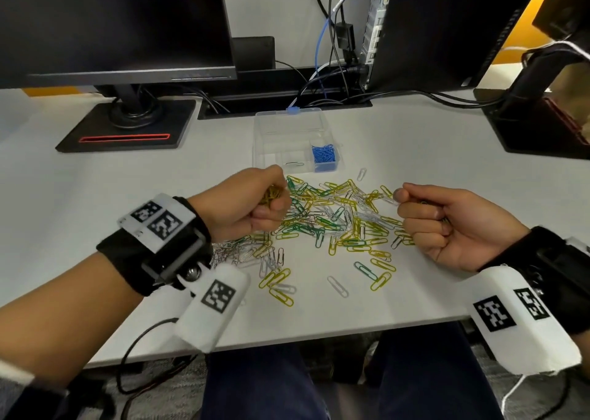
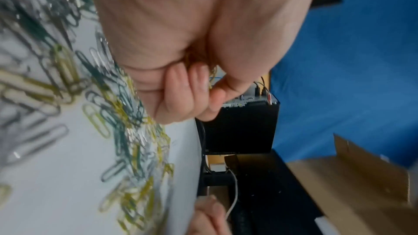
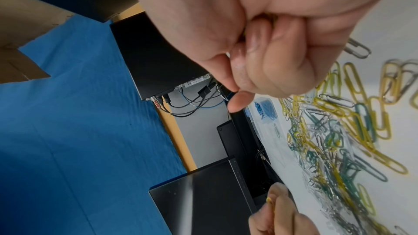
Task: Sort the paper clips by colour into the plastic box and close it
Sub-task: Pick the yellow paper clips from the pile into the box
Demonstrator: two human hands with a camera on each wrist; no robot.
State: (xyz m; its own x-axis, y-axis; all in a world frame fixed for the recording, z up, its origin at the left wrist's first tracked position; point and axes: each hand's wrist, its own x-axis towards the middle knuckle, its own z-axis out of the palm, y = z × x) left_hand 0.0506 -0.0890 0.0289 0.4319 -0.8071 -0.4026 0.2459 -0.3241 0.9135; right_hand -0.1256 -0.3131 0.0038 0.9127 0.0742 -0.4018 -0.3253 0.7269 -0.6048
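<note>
A mixed pile of yellow, green and white paper clips (image 1: 335,215) lies on the white desk (image 1: 95,180) between my hands. My left hand (image 1: 268,202) is a fist at the pile's left edge and grips a bunch of yellow clips (image 1: 271,194); its curled fingers (image 2: 192,87) fill the left wrist view. My right hand (image 1: 418,209) is curled at the pile's right edge, thumb against forefinger, with a bit of dark clip wire inside the fist (image 3: 272,18). The clear plastic box (image 1: 274,138) stands open behind the pile, with blue clips (image 1: 324,155) in its right compartment and one white clip (image 1: 295,163) beside them.
A monitor stand (image 1: 127,129) sits at the back left and another black base (image 1: 526,129) at the back right. A dark computer case (image 1: 431,27) and cables (image 1: 332,78) stand behind the box. Loose clips (image 1: 281,288) reach toward the desk's front edge (image 1: 287,336).
</note>
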